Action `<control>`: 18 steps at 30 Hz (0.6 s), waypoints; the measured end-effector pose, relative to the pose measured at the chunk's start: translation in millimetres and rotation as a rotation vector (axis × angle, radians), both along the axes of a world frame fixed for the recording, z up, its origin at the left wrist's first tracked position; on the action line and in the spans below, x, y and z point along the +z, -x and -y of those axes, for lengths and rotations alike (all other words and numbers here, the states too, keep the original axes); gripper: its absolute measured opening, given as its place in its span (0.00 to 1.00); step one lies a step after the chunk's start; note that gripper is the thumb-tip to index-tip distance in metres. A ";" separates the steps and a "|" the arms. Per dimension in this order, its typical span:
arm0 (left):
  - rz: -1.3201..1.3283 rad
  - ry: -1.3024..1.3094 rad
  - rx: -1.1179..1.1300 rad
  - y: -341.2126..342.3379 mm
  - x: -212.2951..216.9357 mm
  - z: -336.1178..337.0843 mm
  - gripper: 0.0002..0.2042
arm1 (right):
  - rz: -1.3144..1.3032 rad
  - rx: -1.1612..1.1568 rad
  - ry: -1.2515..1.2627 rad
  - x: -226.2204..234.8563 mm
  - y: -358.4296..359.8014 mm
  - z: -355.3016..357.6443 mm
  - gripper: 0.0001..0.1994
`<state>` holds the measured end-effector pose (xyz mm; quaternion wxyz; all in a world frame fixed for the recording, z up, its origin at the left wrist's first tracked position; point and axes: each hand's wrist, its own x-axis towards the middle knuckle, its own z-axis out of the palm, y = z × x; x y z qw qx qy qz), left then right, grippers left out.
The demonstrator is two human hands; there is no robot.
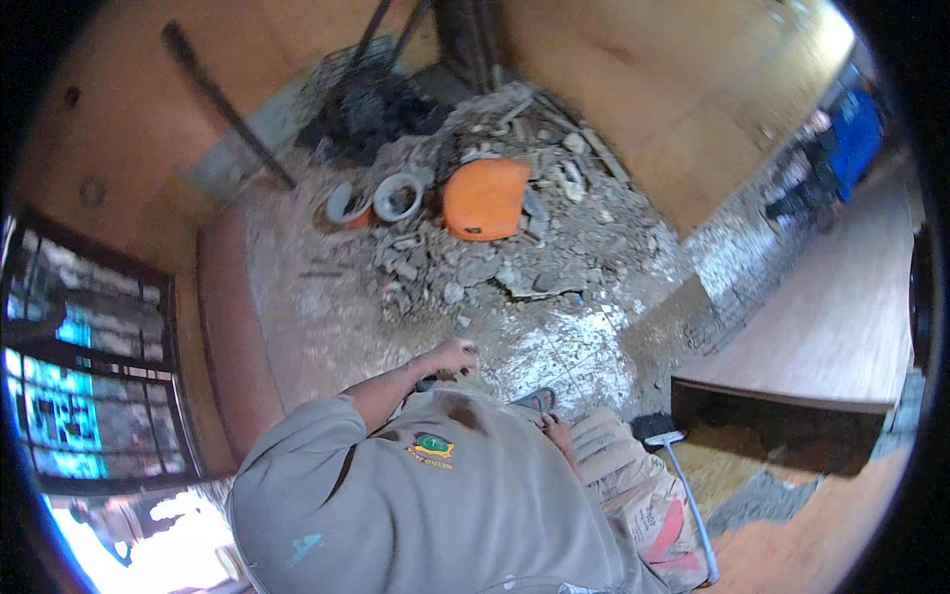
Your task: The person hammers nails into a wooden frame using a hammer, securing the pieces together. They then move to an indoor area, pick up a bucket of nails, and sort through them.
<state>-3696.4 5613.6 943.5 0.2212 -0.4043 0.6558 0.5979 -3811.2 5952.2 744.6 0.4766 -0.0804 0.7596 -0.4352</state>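
Note:
In front of my body, my left hand (453, 356) is held out low over the floor. Its fingers are curled in, and whatever they may hold does not show. Close to my right side, my right hand (559, 436) hangs beside a stack of paper sacks (648, 510). Its fingers are too small and blurred to read, and I cannot tell whether it touches the sacks. A sandalled foot (539, 399) shows between the two hands. Beyond them spreads a heap of broken rubble (475, 267). On the heap lies an orange plastic shell like a chair seat (485, 198).
Two buckets (399, 197) stand at the rubble's left. A broom (661, 436) with a pale blue handle leans beside the sacks. To the right is a wood-topped table (802, 337); beyond it, a person in blue (851, 144). A barred window (94, 366) is at left.

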 end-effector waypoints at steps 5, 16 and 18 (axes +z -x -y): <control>0.027 0.560 -0.167 -205.5 -143.5 63.4 0.14 | -0.079 0.386 -0.256 -4.7 14.1 -37.6 0.16; -0.357 -0.153 1.047 -622.2 -279.9 2.5 0.13 | -0.070 0.641 -0.268 -7.8 -58.9 139.1 0.13; -0.300 0.009 1.015 -624.6 -307.1 -3.2 0.13 | -0.347 0.938 0.066 -3.8 -88.5 196.1 0.13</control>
